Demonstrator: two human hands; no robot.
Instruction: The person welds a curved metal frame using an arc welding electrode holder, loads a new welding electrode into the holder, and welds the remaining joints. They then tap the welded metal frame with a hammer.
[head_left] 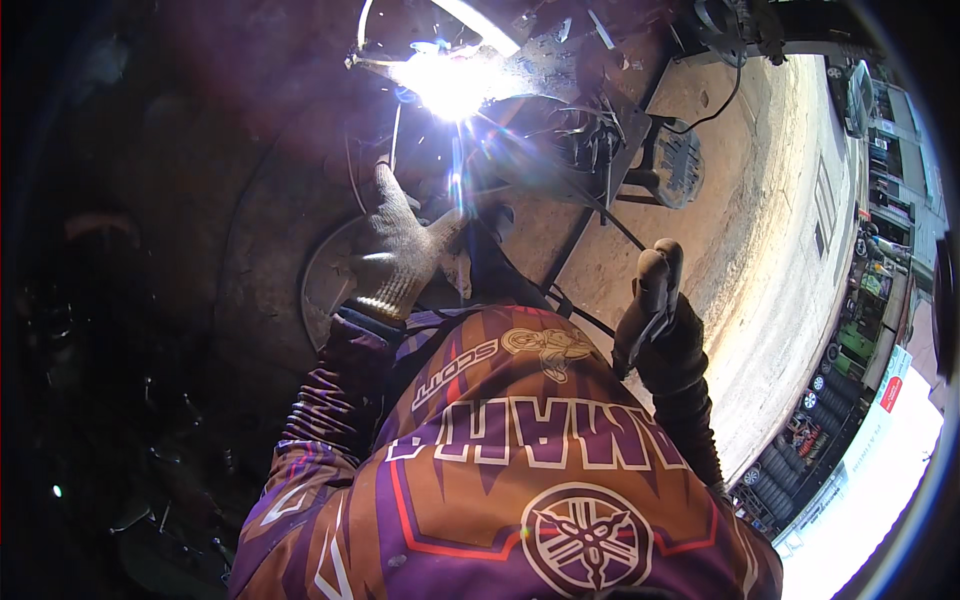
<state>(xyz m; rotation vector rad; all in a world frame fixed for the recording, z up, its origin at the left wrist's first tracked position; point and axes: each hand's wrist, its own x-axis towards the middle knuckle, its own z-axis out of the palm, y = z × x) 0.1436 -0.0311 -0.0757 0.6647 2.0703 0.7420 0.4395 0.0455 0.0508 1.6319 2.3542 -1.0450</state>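
A white-blue welding arc (455, 88) glares at the top of the head view and washes out the metal around it. Below it my left hand (400, 245), in a pale knit glove, has its fingers apart; one fingertip is close to the lower end of a thin lit rod (396, 135). Whether it touches that rod I cannot tell. To the right, my gloved right hand (652, 300) is closed round a dark welding rod (618, 226), which slants up and left toward the glare. Any holder inside that fist is hidden.
A curved pale metal piece (478, 24) is beside the arc. Right of it stand a dark metal frame (625, 140) and a flat slotted plate (680, 168), with a black cable (715, 122) above. Stacked tyres (775, 480) line the roadside. The left side is mostly dark.
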